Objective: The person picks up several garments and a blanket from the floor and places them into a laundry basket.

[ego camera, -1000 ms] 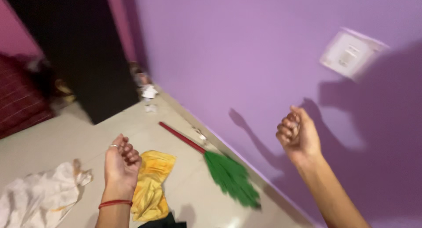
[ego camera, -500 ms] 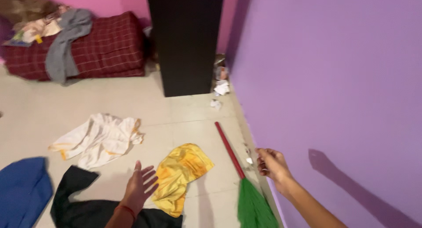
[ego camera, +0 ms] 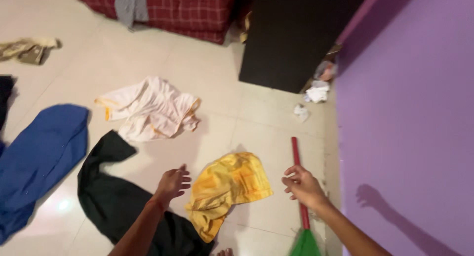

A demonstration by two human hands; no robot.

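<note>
Two bare hands reach down over a pale tiled floor [ego camera: 207, 83] strewn with clothes. The right hand [ego camera: 301, 185], low and right of centre in the frame, hangs over the red handle of a broom [ego camera: 297, 174] lying along the foot of the purple wall [ego camera: 410, 118]; its fingers are loosely curled and it cannot be told whether they already grip the handle or merely hover at it. The left hand [ego camera: 173, 183], lower centre, is spread open and holds nothing, its fingertips just beside a crumpled yellow cloth [ego camera: 228, 187].

Judging by how things lie, the work has hardly begun: every garment remains on the floor and the broom lies flat, its green bristles at the bottom edge.

The yellow cloth looks slightly glossy and bunched. A black garment [ego camera: 118, 201] sprawls flat and matte at lower left, a blue one [ego camera: 42, 152] smooth and broad at the left edge, and a cream cloth with orange trim [ego camera: 148, 110] lies rumpled above centre. Small white paper scraps [ego camera: 316, 94] gather near a dark cabinet [ego camera: 291, 39] at upper right; a red checked mattress [ego camera: 182, 9] crosses the top.
</note>
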